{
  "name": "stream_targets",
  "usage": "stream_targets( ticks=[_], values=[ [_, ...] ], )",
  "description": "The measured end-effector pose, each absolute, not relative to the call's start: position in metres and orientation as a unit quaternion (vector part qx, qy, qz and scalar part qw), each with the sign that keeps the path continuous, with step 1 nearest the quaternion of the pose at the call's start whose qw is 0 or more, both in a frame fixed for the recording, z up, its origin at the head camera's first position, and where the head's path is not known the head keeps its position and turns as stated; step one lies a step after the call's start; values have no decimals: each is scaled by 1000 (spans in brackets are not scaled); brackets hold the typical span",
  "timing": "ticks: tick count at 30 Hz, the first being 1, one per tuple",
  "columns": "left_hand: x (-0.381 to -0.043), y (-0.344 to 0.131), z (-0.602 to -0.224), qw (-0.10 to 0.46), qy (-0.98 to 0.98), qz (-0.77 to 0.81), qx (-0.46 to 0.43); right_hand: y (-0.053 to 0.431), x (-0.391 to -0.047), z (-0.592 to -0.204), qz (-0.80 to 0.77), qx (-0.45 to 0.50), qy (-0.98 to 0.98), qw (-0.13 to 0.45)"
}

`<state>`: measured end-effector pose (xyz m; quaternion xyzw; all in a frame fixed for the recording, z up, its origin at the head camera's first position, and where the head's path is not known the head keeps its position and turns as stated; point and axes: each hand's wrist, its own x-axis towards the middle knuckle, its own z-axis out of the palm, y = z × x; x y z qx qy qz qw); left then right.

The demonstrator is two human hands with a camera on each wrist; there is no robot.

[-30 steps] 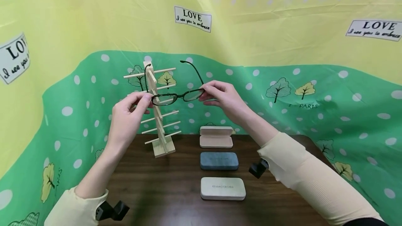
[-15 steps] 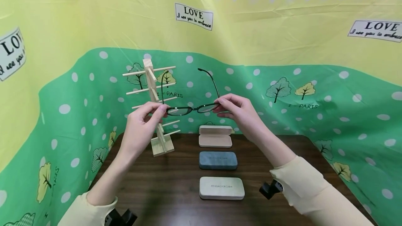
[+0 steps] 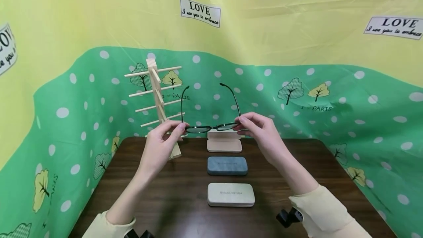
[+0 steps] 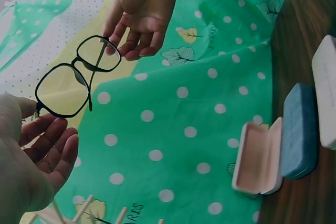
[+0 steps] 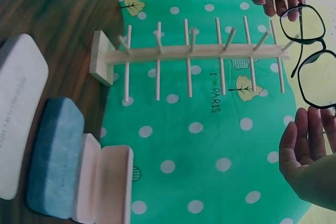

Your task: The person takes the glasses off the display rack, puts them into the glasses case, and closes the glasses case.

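Observation:
A pair of black-framed eyeglasses [image 3: 212, 127] is held up level above the table, temples unfolded and pointing away from me. My left hand [image 3: 162, 143] pinches the left corner of the frame between thumb and fingers. At the other end my right hand [image 3: 261, 135] pinches the right corner the same way. In the left wrist view the lenses of the eyeglasses [image 4: 62, 91] show between both hands. Behind them in the head view, the open pink-lined glasses case [image 3: 224, 145] is partly covered by the frame.
A wooden display rack [image 3: 155, 87] with several pegs stands at the back left, its lower part hidden by my left hand. A blue case [image 3: 227, 166] and a white case [image 3: 231, 195], both closed, lie in front of the open one on the dark table [image 3: 185, 208].
Both hands have carried the eyeglasses right and down, away from in front of the wooden rack to in front of the open case. The frame has come closer to level.

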<state>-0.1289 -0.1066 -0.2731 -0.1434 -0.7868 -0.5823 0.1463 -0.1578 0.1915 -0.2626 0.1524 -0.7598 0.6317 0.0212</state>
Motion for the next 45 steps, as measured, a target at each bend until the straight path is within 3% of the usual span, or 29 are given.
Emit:
stream_targets(
  ticks=[22, 45],
  values=[
    [-119, -77, -326, 112, -752, -635, -138, 215, -123, -319, 612, 90, -784, 53],
    [-122, -60, -371, 137, -711, -685, -82, 217, -123, -361, 604, 82, -789, 81]
  ],
)
